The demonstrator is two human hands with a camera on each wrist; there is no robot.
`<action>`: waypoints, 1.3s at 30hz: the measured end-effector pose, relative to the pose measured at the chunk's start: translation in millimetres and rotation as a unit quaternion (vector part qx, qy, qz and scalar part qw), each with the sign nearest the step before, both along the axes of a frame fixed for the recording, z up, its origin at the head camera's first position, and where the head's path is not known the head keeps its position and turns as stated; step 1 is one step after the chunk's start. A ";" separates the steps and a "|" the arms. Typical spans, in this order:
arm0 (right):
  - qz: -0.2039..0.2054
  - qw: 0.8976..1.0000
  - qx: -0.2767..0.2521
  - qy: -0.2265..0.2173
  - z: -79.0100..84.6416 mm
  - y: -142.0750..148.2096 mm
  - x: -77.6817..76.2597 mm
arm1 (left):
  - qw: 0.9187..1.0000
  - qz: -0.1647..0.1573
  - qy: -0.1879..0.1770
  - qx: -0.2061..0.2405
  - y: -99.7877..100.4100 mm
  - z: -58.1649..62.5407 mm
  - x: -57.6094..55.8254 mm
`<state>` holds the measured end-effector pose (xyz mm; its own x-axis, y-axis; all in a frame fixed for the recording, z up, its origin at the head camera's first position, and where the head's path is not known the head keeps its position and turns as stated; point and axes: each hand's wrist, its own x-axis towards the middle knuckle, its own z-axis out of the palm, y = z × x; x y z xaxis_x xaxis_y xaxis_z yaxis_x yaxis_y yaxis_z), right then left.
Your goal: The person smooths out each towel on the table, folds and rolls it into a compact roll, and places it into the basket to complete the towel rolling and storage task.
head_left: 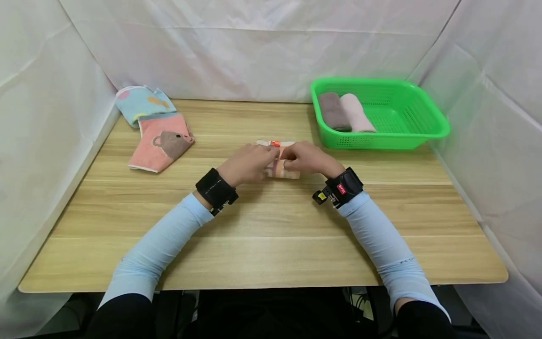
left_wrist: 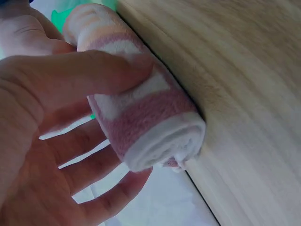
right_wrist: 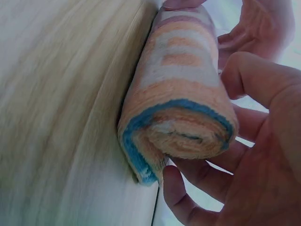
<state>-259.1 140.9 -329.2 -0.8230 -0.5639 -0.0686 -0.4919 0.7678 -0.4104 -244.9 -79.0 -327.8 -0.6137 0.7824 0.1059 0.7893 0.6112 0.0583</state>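
Between both hands, in the middle of the table, lies a small towel rolled into a cylinder, striped orange, white and mauve. My left hand grips one end. In the left wrist view its thumb lies across the top of the rolled towel, the fingers behind it. My right hand holds the other end, the thumb against the side and fingertips near the underside. The right wrist view shows that end of the towel as a spiral with blue edging and a short loose flap. Part of the towel's far side is hidden by the hands.
A green basket stands at the back right, with a grey-brown rolled towel and a pale pink one at its left side. At the back left lie a folded blue towel and a pink bear towel, overlapping.
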 end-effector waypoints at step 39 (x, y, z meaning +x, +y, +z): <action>-0.033 0.997 0.028 0.071 8.7 0.0 9.8 | 0.999 -0.003 0.048 0.003 -2.8 -3.0 -3.8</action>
